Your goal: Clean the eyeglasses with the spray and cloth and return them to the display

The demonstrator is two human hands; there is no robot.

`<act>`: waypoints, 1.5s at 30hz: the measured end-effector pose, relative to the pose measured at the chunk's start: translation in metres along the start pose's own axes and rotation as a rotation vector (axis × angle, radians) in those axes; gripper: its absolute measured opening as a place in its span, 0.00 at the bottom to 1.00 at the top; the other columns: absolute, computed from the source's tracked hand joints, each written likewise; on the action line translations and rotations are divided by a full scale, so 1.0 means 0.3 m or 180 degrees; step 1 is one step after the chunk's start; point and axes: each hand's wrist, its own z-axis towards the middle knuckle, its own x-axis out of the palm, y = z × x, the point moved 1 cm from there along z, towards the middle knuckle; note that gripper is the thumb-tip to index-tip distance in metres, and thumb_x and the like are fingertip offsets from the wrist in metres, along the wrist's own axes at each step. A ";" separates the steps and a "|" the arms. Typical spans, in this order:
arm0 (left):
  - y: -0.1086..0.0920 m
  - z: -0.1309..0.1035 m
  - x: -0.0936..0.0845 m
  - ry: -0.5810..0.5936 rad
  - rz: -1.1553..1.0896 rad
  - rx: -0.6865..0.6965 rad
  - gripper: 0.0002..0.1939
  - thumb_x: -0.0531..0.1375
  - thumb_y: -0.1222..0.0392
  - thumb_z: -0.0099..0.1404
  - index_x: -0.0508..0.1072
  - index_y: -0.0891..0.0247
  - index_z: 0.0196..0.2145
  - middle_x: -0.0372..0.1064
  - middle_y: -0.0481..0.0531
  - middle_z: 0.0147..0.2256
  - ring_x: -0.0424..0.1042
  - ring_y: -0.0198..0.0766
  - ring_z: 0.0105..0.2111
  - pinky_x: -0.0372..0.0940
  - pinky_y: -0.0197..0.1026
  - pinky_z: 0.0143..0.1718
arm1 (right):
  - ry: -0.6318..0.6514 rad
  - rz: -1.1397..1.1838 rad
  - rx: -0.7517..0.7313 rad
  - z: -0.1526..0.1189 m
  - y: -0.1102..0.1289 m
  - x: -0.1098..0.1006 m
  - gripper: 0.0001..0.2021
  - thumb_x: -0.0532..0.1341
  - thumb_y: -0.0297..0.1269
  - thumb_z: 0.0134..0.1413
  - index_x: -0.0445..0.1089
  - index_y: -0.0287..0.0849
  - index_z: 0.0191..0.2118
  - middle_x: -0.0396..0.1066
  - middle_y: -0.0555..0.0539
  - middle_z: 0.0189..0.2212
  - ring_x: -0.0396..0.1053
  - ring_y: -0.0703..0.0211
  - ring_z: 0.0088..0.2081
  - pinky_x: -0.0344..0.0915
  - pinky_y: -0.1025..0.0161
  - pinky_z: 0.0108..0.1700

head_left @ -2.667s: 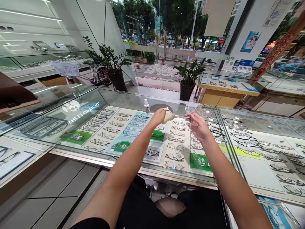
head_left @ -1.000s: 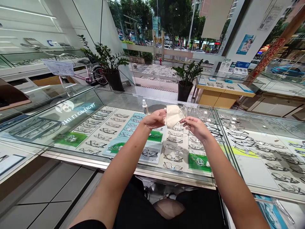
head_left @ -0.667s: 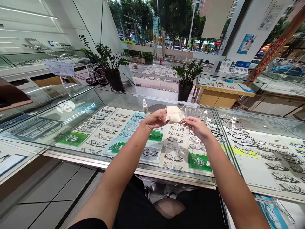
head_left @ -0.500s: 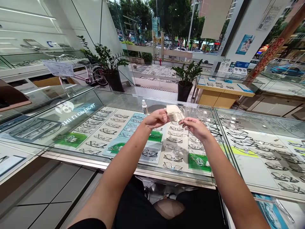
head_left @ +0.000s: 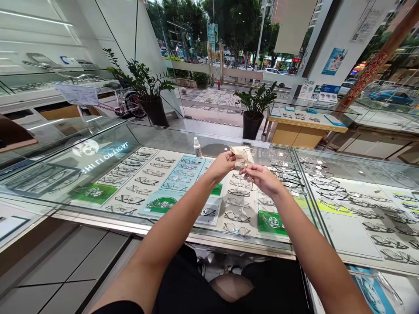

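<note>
My left hand [head_left: 224, 165] is closed on a cream cleaning cloth [head_left: 242, 155], which is bunched up above the glass counter. The fingers of my right hand [head_left: 263, 178] pinch a pair of thin-framed eyeglasses [head_left: 250, 181] just below and against the cloth. The cloth and my fingers hide most of the eyeglasses. Both hands are close together. A small white spray bottle [head_left: 197, 148] stands upright on the counter, left of and beyond my left hand.
Beneath the hands is a glass display counter [head_left: 183, 231] with rows of eyeglasses inside. A second display case [head_left: 353, 244] adjoins at the right. Potted plants [head_left: 253, 122] stand beyond the counter, before the glass front. A bicycle [head_left: 131, 102] is at the far left.
My left hand has moved slightly right and turned, bringing it closer to my right hand. The cloth has shifted and folded differently around the eyeglasses. The view has moved slightly.
</note>
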 end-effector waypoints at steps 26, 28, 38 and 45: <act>0.067 -0.021 0.082 -0.0592 -0.0399 0.0380 0.37 0.77 0.49 0.54 0.57 0.57 0.47 0.70 0.42 0.32 0.69 0.30 0.27 0.63 0.34 0.31 | -0.0118 0.0686 -0.0059 0.026 -0.032 0.006 0.14 0.78 0.44 0.46 0.81 0.43 0.35 0.80 0.48 0.36 0.72 0.64 0.34 0.69 0.65 0.38; 0.063 -0.022 0.084 -0.0602 -0.0315 0.0590 0.33 0.77 0.50 0.55 0.57 0.57 0.42 0.67 0.40 0.30 0.67 0.28 0.26 0.62 0.34 0.31 | -0.0081 0.0716 -0.0047 0.026 -0.035 0.004 0.13 0.77 0.43 0.47 0.80 0.42 0.36 0.80 0.47 0.37 0.72 0.64 0.34 0.70 0.65 0.39; 0.049 -0.020 0.060 -0.0666 0.0515 0.1057 0.23 0.67 0.38 0.65 0.77 0.64 0.35 0.72 0.52 0.35 0.67 0.33 0.32 0.62 0.36 0.32 | -0.0101 0.0730 -0.0011 0.017 -0.020 0.007 0.13 0.76 0.42 0.49 0.80 0.42 0.38 0.80 0.46 0.38 0.72 0.64 0.33 0.70 0.67 0.37; 0.045 -0.013 0.044 0.0083 0.0481 0.0941 0.33 0.80 0.50 0.47 0.74 0.62 0.47 0.73 0.55 0.46 0.73 0.37 0.38 0.69 0.38 0.40 | -0.0234 0.1087 -0.0013 0.016 -0.019 -0.001 0.13 0.77 0.39 0.46 0.78 0.43 0.37 0.76 0.50 0.31 0.71 0.63 0.32 0.71 0.65 0.37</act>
